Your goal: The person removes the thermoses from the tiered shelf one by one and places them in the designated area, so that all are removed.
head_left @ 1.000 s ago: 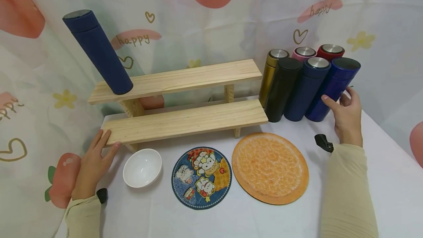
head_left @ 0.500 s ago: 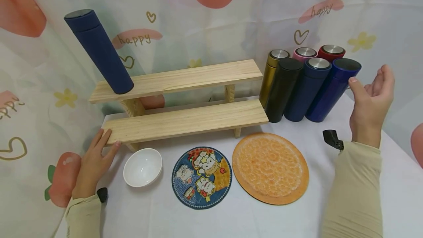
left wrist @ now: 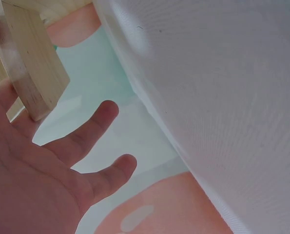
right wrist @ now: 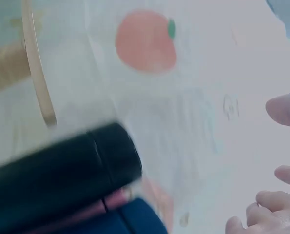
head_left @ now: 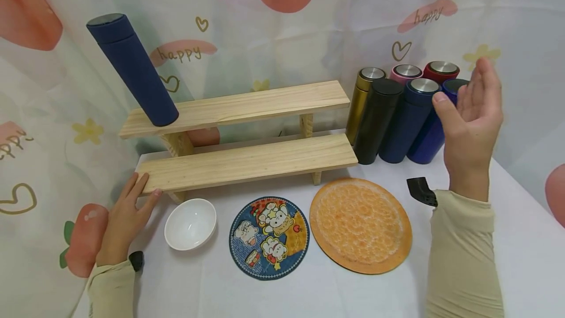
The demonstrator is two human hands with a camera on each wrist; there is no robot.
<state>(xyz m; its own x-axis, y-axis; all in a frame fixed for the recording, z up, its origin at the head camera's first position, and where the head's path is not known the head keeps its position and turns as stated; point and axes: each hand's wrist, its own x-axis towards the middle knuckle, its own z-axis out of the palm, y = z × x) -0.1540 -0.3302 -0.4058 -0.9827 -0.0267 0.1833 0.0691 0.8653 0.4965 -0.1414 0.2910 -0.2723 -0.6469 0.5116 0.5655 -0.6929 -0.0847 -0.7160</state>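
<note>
My left hand [head_left: 125,220] rests at the left end of the wooden two-tier shelf's lower board [head_left: 247,163]. In the left wrist view, two fingers [left wrist: 86,134] stretch out free beside the board's end. My right hand [head_left: 474,121] is raised with nothing in it, thumb apart from the straight fingers. In the head view it partly covers a shiny blue thermos bottle [head_left: 430,136]. Left of it stand a matte navy thermos [head_left: 403,126], a black one [head_left: 377,126] and a gold one [head_left: 358,107]. Pink [head_left: 406,72] and red [head_left: 441,70] ones stand behind.
A dark blue thermos [head_left: 134,72] stands on the left of the upper board [head_left: 260,104]. In front of the shelf are a white bowl [head_left: 191,225], a round cartoon mat [head_left: 269,237] and a round orange mat [head_left: 361,225]. A patterned cloth [head_left: 273,38] hangs behind.
My right hand let go of the shiny blue thermos, drew away to the right, then rose and came back left in front of it. My left hand stays where it was.
</note>
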